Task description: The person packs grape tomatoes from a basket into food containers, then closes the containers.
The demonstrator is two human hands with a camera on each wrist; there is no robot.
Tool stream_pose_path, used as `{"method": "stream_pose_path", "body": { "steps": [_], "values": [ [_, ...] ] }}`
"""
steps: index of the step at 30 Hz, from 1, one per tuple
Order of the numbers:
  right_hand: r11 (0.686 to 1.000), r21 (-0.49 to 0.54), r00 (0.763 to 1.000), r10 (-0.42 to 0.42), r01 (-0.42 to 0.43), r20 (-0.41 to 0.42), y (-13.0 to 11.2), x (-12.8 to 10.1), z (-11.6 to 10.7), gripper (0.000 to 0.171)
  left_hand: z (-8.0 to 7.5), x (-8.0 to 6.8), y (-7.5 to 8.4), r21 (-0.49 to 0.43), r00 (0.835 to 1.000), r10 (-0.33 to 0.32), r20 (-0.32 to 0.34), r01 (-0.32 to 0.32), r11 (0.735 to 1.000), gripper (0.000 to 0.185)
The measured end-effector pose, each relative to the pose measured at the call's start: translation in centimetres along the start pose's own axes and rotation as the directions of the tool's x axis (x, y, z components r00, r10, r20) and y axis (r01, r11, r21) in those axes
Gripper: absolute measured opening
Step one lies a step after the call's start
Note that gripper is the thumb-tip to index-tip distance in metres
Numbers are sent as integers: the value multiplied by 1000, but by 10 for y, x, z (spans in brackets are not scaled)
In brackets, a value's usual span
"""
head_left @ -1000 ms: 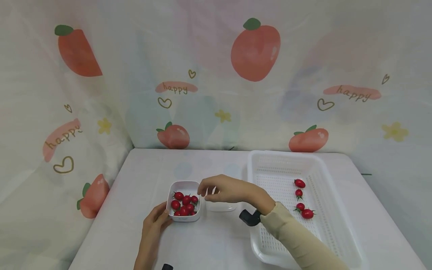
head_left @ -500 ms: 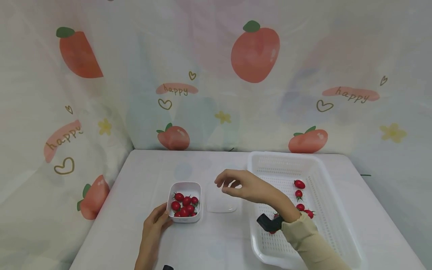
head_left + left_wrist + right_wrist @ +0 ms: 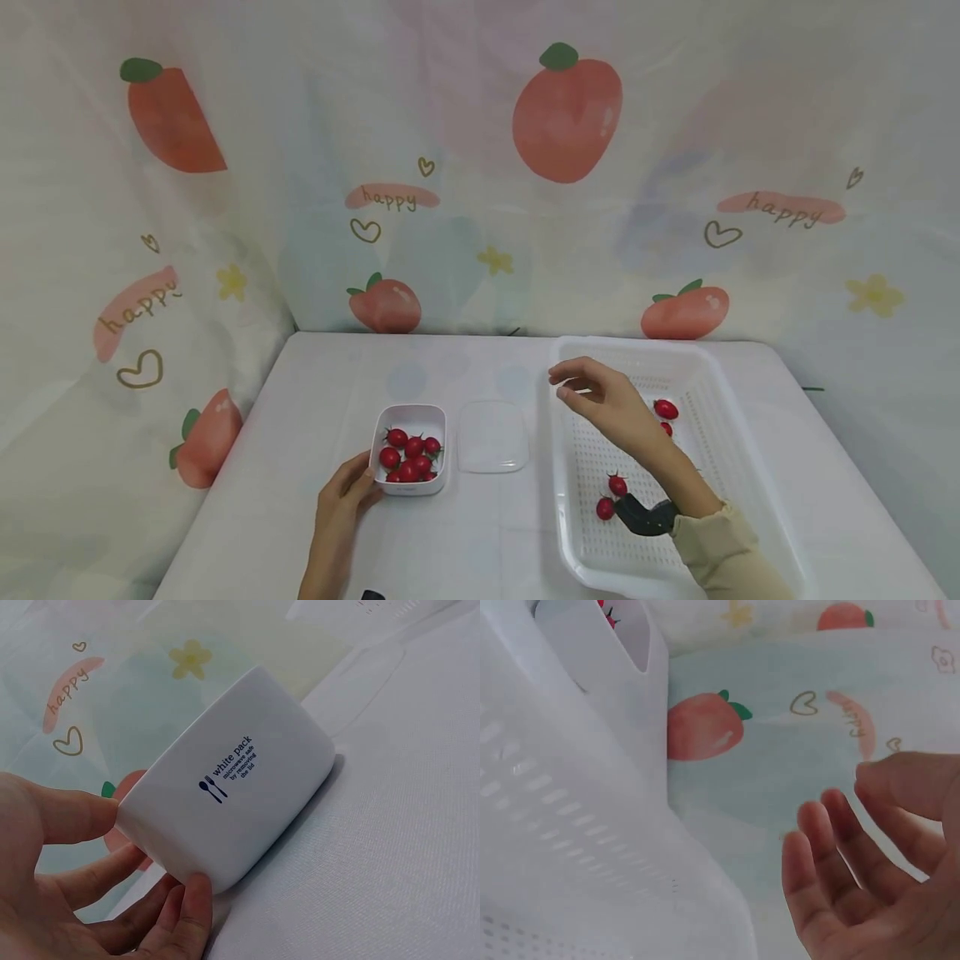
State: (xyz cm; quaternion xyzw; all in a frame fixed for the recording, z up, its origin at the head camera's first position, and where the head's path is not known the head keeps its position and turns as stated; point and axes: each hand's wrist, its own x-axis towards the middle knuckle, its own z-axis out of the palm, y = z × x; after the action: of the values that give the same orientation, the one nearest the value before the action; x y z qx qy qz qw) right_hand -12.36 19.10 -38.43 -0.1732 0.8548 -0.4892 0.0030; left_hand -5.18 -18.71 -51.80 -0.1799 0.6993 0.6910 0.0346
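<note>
A small white box point(image 3: 407, 485) stands on the table at middle left, holding several red cherry tomatoes point(image 3: 414, 447). My left hand point(image 3: 342, 504) holds the box at its left near side, with thumb and fingertips against the wall. Blue print marks the box wall point(image 3: 225, 787) in the left wrist view. My right hand point(image 3: 600, 398) hovers over the left far part of a white perforated basket point(image 3: 566, 533); its fingers are loosely bent with nothing between them. Two cherry tomatoes point(image 3: 617, 485) lie in the basket near my right wrist. Others lie farther right, partly hidden by the arm.
A clear plastic lid point(image 3: 492, 437) lies flat between the box and the basket. A fruit-patterned cloth point(image 3: 465, 125) hangs behind and left of the white table point(image 3: 450, 542). My right wrist wears a black camera mount point(image 3: 647, 515).
My right hand has moved right from beside the box, across the lid, to above the basket, uncovering the lid and two tomatoes. The left hand and box have stayed put.
</note>
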Motion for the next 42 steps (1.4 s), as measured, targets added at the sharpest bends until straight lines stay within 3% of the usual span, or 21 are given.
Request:
{"method": "stream_pose_path", "body": {
  "steps": [6,10,22,32,42],
  "values": [
    [991,-8,977,131,-135,-166,15,-10,-10,31,0,0,0,-12,1000,4,4,-4,1000,45],
    [973,-82,956,192,-215,-224,28,-14,-19,32,0,-1,-1,-4,1000,9,4,-9,1000,45],
    [856,-280,897,381,-434,-225,66,-14,-40,48,2,-1,1,33,999,37,-14,-37,999,44],
    [803,-355,877,445,-480,-180,82,-9,-46,57,3,-2,2,36,999,35,-14,-35,999,44],
    [794,-423,900,386,-437,-204,96,-10,-50,58,2,-3,3,22,999,40,-7,-40,999,44]
  ]
}}
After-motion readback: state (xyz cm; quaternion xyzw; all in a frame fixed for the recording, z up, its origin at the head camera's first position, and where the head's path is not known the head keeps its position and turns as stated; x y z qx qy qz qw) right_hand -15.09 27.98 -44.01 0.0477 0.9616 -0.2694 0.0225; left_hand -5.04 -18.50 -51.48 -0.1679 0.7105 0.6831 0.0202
